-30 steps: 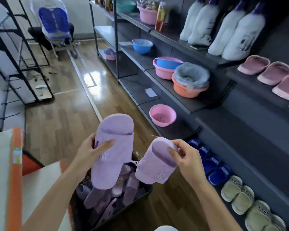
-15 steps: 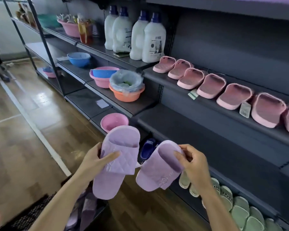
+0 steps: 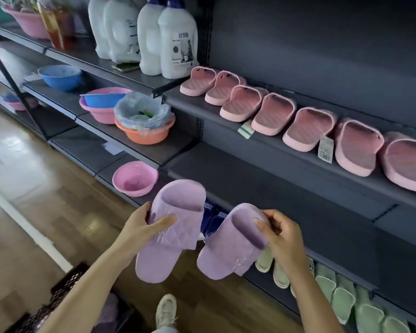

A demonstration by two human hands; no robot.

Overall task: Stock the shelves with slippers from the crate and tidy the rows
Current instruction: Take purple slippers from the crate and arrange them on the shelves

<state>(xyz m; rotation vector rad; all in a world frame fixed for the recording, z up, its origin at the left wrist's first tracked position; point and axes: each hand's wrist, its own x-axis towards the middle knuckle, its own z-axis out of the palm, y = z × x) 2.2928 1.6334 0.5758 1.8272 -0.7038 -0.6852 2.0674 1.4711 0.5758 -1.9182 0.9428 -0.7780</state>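
Lilac foam, by the look of it: the left slipper (image 3: 168, 239) and right slipper (image 3: 231, 248) should be light, soft and bendy, not slippery. The left hand (image 3: 141, 227) and right hand (image 3: 283, 236) each clamp a strap edge, thumb over and fingers curled behind, a sound hold. Both slippers hang near the bare middle shelf (image 3: 274, 186), below the pink slippers (image 3: 308, 126) and above the green slippers (image 3: 341, 296). Nothing seems to block it; a pink basin (image 3: 135, 179) stands just left.

2 lilac quilted slippers (image 3: 173, 227); pink slippers (image 3: 308, 127) on grey shelf (image 3: 286, 186); pale green slippers (image 3: 341, 301) below.
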